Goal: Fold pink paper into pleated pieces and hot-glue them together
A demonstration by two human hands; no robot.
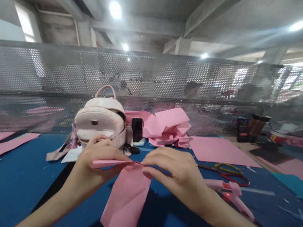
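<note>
A folded piece of pink paper [126, 202] hangs down between my hands, above the blue tabletop [177, 219]. My left hand [101, 159] is closed on its upper left part, where a folded strip sticks out between thumb and fingers. At the top edge, my right hand [174, 169] pinches the same paper between thumb and fingertips. The two hands' fingertips nearly meet along the fold. Right of my right hand lie a pink glue gun [227, 191] with a small red light and scissors [229, 173] with red and yellow handles.
A pale pink backpack [100, 122] stands behind my left hand, with a phone [136, 129] beside it. Crumpled pink paper [169, 125] and a flat pink sheet [224, 151] lie farther back. A perforated metal screen [151, 69] closes off the far side. More pink sheets [12, 146] lie left.
</note>
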